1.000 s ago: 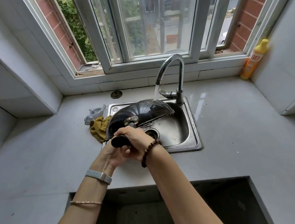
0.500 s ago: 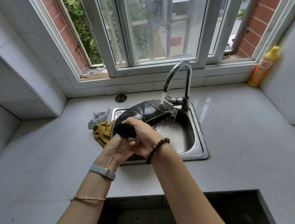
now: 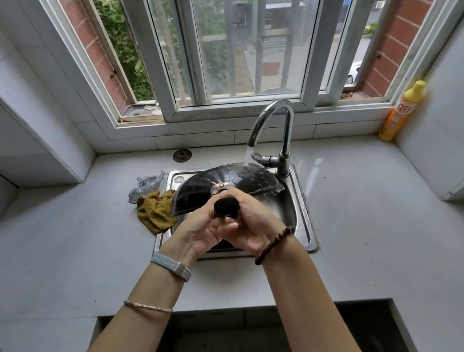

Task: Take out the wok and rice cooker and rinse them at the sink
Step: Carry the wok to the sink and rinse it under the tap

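Wok (image 3: 196,192), tilted underside-up over the sink (image 3: 306,226), just beyond my hands; faucet (image 3: 285,124) water strikes its far side. My left hand (image 3: 201,236) and right hand (image 3: 253,229) both grasp its handle (image 3: 225,207). Yellow cloth (image 3: 154,211) lies to their left.

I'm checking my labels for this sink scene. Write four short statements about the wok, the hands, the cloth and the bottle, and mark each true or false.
1. Water runs from the curved chrome faucet onto the black round wok. True.
2. Only the right hand grips the wok's black handle. False: the left hand grips it too.
3. The mustard knitted cloth lies inside the stainless steel sink. False: it lies on the counter at the sink's left rim.
4. The yellow plastic bottle stands in the counter's far right corner. True.
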